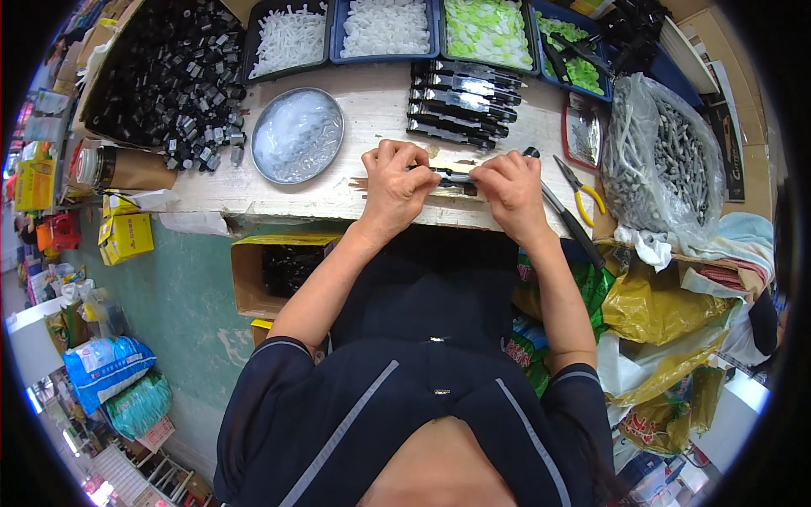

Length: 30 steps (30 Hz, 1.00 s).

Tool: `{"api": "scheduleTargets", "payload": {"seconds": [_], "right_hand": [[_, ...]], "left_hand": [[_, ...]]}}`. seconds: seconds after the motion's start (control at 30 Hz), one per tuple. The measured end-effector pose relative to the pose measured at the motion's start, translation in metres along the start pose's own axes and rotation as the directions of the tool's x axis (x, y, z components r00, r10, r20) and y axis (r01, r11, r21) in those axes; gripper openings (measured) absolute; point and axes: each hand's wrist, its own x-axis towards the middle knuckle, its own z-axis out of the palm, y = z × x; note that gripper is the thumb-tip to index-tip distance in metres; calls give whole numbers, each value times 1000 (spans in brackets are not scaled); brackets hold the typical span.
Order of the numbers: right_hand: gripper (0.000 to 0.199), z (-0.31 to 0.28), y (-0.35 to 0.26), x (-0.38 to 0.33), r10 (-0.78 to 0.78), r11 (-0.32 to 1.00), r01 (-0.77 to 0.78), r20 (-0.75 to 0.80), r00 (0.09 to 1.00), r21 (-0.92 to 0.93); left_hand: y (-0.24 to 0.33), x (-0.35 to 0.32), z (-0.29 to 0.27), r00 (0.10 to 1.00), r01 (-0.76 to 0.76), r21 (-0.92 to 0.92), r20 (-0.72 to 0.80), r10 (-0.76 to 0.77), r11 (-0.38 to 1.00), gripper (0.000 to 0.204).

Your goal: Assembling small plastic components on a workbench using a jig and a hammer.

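Observation:
At the near edge of the worktable (372, 118), both my hands grip one slim black part (454, 177) from its two ends. My left hand (395, 188) pinches its left end, fingers curled in. On the right end, my right hand (512, 190) closes with thumb and fingers. The fingertips cover much of the part. Just beyond, a stack of similar glossy black parts (463, 101) lies in a row. A black-handled hammer (568, 215) lies right of my right hand, with pliers with yellow handles (585, 193) beside it.
Trays of white pegs (290, 38), white pieces (386, 27) and green discs (488, 32) line the back. A box of black caps (173, 80) stands left, near a round metal dish (297, 135). At right sits a plastic bag of grey parts (663, 156).

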Motion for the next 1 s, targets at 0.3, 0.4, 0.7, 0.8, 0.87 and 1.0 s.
{"api": "scheduleTargets", "payload": {"seconds": [0.3, 0.4, 0.7, 0.8, 0.87, 1.0], "right_hand": [[23, -8, 2, 0, -222, 964, 236, 120, 968, -120], [22, -9, 0, 0, -223, 961, 240, 133, 966, -135], [26, -12, 9, 6, -221, 965, 244, 206, 953, -94], [26, -14, 7, 4, -225, 960, 258, 250, 942, -111], [23, -13, 11, 8, -236, 959, 263, 216, 947, -109], [18, -11, 11, 5, -175, 983, 183, 181, 968, -25]], "left_hand": [[-1, 2, -1, 998, 30, -1, 64, -30, 1000, 9], [-1, 2, 0, 998, 35, 0, 59, -35, 999, 9], [-2, 2, 0, 997, 58, -21, 59, -56, 998, 8], [-2, 3, 1, 996, 69, -31, 56, -67, 997, 8], [-1, 5, 0, 996, 65, -35, 60, -63, 997, 7], [1, 5, -1, 998, 37, -11, 54, -36, 999, 7]]}}
